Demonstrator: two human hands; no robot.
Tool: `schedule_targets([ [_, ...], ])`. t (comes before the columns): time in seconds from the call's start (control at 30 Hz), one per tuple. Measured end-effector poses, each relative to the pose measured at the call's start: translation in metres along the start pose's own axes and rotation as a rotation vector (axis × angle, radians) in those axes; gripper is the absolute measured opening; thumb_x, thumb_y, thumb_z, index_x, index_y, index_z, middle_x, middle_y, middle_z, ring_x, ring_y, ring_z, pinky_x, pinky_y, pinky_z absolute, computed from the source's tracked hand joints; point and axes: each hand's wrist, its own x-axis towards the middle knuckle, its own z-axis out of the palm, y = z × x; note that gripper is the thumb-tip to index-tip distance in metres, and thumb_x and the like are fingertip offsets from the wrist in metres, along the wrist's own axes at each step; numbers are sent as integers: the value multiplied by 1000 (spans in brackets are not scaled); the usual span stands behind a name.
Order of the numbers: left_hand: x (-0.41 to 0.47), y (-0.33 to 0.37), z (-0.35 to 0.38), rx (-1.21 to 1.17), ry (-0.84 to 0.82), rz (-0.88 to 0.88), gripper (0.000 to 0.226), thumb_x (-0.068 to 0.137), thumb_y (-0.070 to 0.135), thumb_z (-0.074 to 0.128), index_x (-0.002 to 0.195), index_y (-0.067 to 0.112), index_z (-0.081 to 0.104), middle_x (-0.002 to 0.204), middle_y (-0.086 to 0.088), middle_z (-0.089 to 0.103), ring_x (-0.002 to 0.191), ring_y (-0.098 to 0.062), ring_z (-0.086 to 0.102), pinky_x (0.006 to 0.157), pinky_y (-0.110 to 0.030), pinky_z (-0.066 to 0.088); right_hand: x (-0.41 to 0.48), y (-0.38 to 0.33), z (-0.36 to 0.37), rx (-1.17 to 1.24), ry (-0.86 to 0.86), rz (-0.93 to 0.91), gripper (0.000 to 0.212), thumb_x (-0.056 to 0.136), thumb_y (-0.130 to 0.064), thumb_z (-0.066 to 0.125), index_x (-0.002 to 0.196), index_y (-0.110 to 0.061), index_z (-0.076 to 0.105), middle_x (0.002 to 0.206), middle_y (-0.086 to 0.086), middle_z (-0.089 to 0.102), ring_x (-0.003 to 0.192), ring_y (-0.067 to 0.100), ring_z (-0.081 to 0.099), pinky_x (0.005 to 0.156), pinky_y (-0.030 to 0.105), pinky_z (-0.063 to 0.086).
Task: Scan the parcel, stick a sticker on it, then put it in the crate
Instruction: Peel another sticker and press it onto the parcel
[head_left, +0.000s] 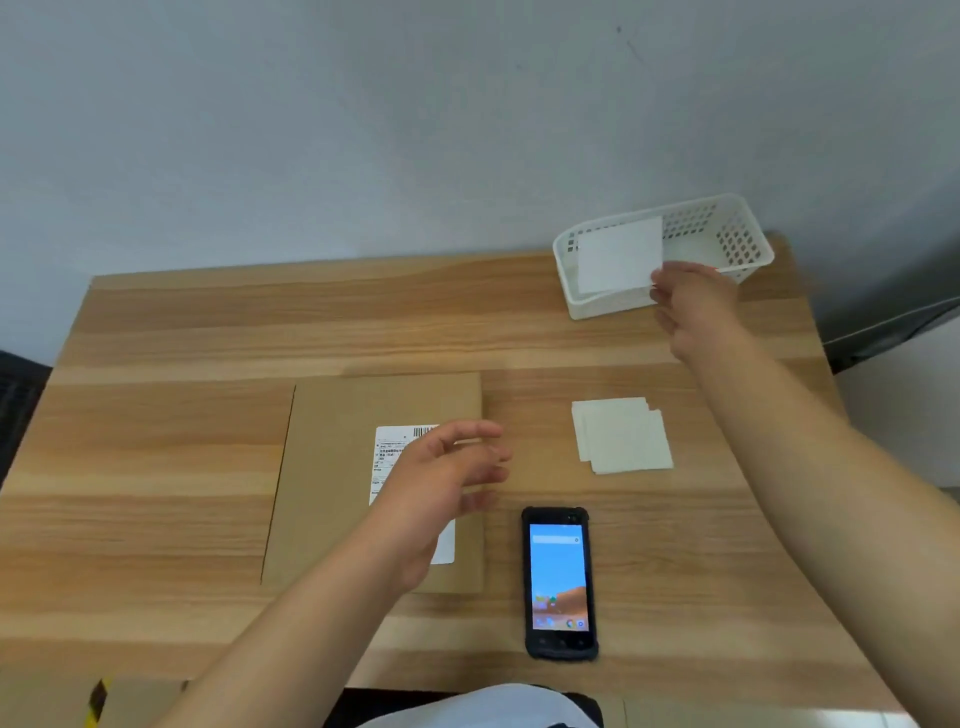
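I'm looking down on a light wooden table with a striped plank grain (182, 338), pushed against a pale wall. Four things lie directly on it. A flat brown cardboard parcel (332, 467) sits near the middle, face up. Just to its right, towards the near edge, lies a black handheld scanner (559, 582) with its screen lit. Beyond the scanner I see a small, loosely fanned stack of white square stickers (621, 435). A white perforated plastic basket (608, 304) stands at the far right corner.
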Motion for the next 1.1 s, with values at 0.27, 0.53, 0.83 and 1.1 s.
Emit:
schedule_targets([
  [0.27, 2, -6, -6, -24, 22, -1, 20, 91, 10, 64, 108, 16, 73, 108, -10, 75, 84, -14, 71, 78, -28, 60, 62, 5, 9, -303, 71, -93, 34, 87, -11, 61, 120, -9, 68, 128, 13, 68, 95, 21, 65, 84, 31, 54],
  [0.53, 10, -11, -6, -1, 16, -30, 19, 91, 9, 63, 107, 17, 72, 111, -11, 74, 85, -15, 70, 77, -28, 60, 27, 64, -9, -468, 200, -238, 43, 86, -17, 63, 129, -18, 59, 134, 4, 57, 117, 25, 59, 100, 40, 49],
  [0.83, 14, -23, -3, 96, -31, -35, 19, 89, 11, 65, 104, 20, 73, 113, -10, 74, 89, -16, 70, 85, -33, 57, -43, 172, -53, -1081, 168, -88, 91, 71, -41, 82, 146, -19, 37, 150, 14, 36, 139, 35, 30, 108, 47, 29],
  [1.1, 15, -29, -1, 165, -48, -34, 19, 90, 9, 64, 102, 20, 72, 116, -12, 72, 91, -18, 69, 81, -30, 57, -53, 181, -48, -887, 290, -40, 72, 78, -25, 80, 139, -15, 42, 143, 15, 45, 132, 35, 38, 104, 45, 32],
])
